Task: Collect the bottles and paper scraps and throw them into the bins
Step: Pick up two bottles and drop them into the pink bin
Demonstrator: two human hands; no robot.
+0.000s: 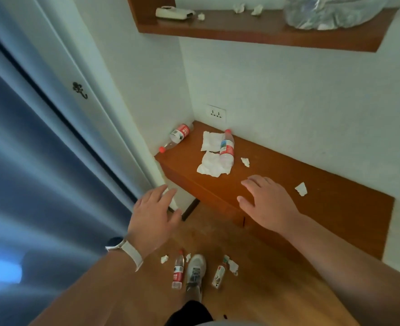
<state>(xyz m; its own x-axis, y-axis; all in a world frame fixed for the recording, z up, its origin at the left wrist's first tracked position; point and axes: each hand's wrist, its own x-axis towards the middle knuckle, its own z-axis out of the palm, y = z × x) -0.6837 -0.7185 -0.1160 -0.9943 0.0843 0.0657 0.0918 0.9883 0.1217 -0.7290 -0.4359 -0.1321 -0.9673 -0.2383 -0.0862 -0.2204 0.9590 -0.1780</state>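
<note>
Two clear bottles with red caps lie on a low wooden bench (276,175): one bottle (177,136) in the back left corner, another bottle (227,148) on top of two flat white paper sheets (211,164). Small paper scraps (245,161) (301,188) lie further right on the bench. On the floor lie a third bottle (178,271), a small carton (218,276) and more scraps (233,265). My left hand (155,215) hovers open near the bench's left end. My right hand (268,202) reaches open over the bench's front edge. Both hands are empty.
A wooden shelf (253,31) above holds crumpled scraps (239,7), a white object (174,13) and a clear plastic bag (330,11). A curtain and sliding door frame (53,109) run along the left. My shoe (195,270) stands between the floor litter. No bin is in view.
</note>
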